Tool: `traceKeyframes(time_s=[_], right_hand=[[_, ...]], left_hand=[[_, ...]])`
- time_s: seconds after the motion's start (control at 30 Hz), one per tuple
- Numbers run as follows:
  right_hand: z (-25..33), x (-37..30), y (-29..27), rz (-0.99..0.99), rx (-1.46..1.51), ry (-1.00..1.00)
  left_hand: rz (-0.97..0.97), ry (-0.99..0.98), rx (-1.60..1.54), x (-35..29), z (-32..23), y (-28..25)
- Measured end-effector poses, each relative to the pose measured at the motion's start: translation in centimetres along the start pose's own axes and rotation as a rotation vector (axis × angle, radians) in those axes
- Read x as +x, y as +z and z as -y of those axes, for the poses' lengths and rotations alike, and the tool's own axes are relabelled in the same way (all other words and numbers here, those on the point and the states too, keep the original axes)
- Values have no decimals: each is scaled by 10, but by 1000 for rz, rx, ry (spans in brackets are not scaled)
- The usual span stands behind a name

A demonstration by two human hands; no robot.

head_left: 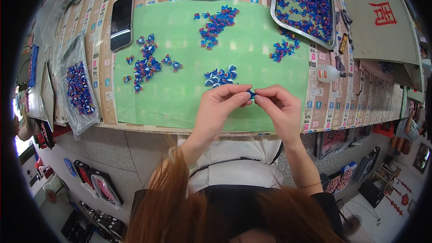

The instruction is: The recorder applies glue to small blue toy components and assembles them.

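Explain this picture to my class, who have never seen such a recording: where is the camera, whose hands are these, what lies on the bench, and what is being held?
The one picture comes from a wide fisheye camera worn on a person's head, looking down, so straight edges bend. No machine: the left hand and right hand are the wearer's own. Together they pinch one small blue piece between the fingertips. Below lies a green mat with little heaps of blue pieces. A metal tray at the upper right holds many more, a dark phone lies at the left, and a small white bottle lies at the right.
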State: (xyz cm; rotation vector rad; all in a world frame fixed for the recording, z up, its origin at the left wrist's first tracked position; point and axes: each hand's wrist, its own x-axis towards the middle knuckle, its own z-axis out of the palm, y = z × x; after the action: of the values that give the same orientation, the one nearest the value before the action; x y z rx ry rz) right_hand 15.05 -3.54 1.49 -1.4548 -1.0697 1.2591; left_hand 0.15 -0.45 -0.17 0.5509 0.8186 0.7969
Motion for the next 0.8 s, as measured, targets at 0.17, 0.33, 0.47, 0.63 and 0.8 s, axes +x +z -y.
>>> traceKeyframes(time_s=[0.17,0.33,0.47,0.63,0.8], right_hand=[[1,2,0,-31,180,115],[2,1,4,-88,204,68],[1,1,6,-86,289,88],[-2,1,3,-73,324,142],[-4,3,-1,-9,372,220]], left_hand=[[-22,63,146,-1,-3,8],[-51,264,384,0,5,10],[-131,327,383,-2,7,15],[-110,596,796,-2,7,12],[-97,640,829,-1,7,12]])
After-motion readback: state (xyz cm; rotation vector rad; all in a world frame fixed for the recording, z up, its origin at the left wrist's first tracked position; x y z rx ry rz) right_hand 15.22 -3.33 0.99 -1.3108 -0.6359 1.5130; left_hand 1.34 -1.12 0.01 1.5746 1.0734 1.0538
